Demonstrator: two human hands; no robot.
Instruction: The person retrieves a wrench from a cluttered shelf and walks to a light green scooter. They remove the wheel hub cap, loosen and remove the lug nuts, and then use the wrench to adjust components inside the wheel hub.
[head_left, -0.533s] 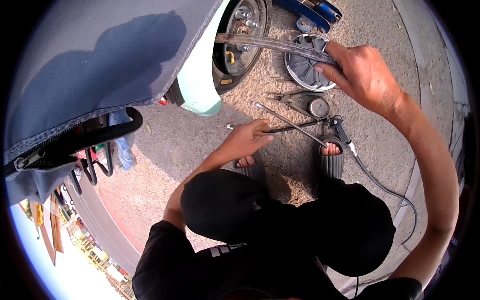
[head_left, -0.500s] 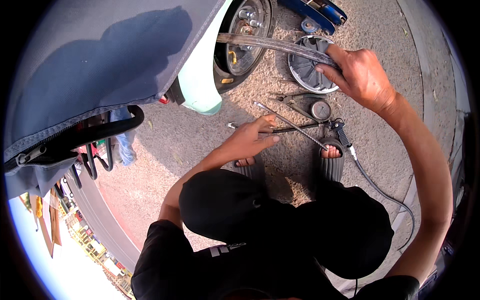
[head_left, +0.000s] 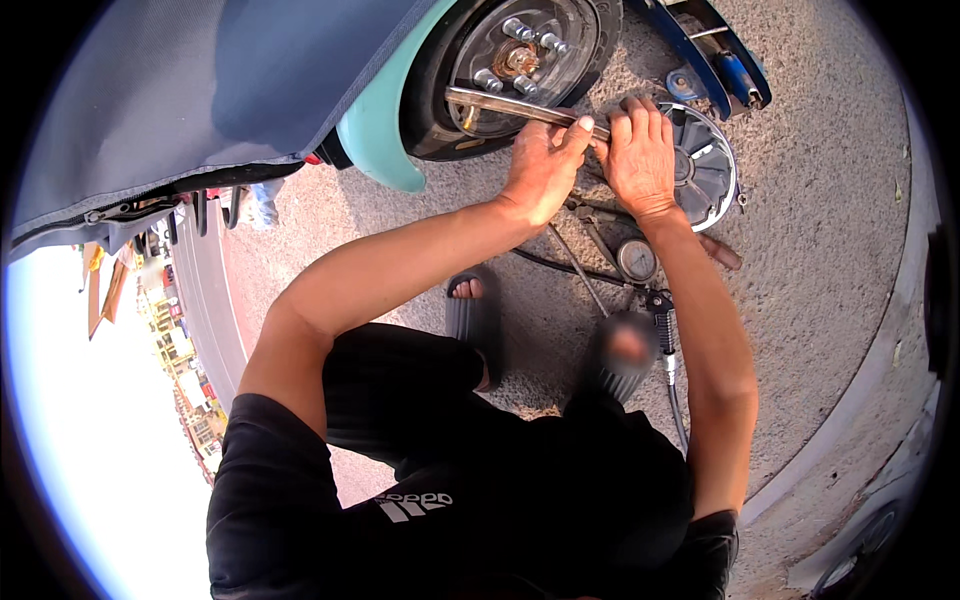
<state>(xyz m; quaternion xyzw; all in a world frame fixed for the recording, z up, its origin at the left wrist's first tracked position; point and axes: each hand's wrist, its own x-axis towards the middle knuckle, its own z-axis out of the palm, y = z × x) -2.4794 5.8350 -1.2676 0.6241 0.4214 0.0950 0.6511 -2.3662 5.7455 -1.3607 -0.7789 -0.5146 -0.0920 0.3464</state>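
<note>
A long flat tire lever [head_left: 490,101] reaches from the rim of a wheel [head_left: 490,50] toward me, its far end against the edge where rim and tyre [head_left: 432,135] meet. My left hand [head_left: 540,175] is wrapped round the lever's middle, thumb on top. My right hand [head_left: 643,160] lies over the near end, fingers bent across it; its grip is partly hidden. Several studs and a rusty hub show on the wheel. A yellow valve stem [head_left: 470,118] sits just under the lever. Below my hands a thin metal rod [head_left: 577,265] lies slanted on the ground.
Right of my right hand lies a round hubcap [head_left: 712,165]. A blue floor jack [head_left: 745,75] stands beyond it. Near my feet are a pressure gauge [head_left: 637,260], an inflator handle [head_left: 664,325] with a hose, and pliers [head_left: 600,240]. A pale green fender [head_left: 378,140] overhangs the wheel's left.
My left hand has come up from above the ground and taken hold of the lever. My right hand has moved left and lower with the lever's near end. The view has shifted toward the wheel.
</note>
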